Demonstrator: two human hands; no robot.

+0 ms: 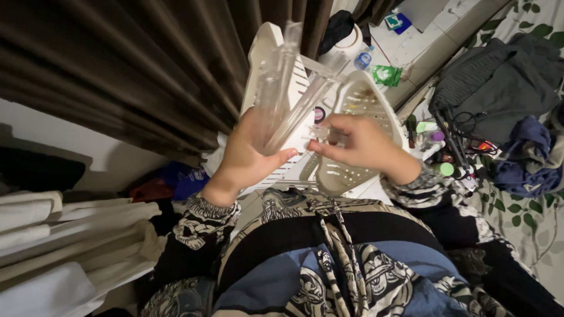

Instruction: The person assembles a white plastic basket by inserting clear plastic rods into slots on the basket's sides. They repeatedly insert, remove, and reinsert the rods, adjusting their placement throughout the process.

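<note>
My left hand (249, 155) clamps two clear plastic tubes (281, 88) upright; my right hand (361, 144) pinches their lower end. Behind, white perforated baskets (358, 105). On the tiled floor (411, 47), a green packet (386, 74), a small bottle (364, 57). Dark curtains (147, 64) hang left.

The light is dim and warm, strongest at the middle, where the clear plastic pieces (282, 88) give small glare. The dark brown pleated curtain (129, 64) stays in shadow. Edges bend from wide-lens distortion; corners look soft.
</note>
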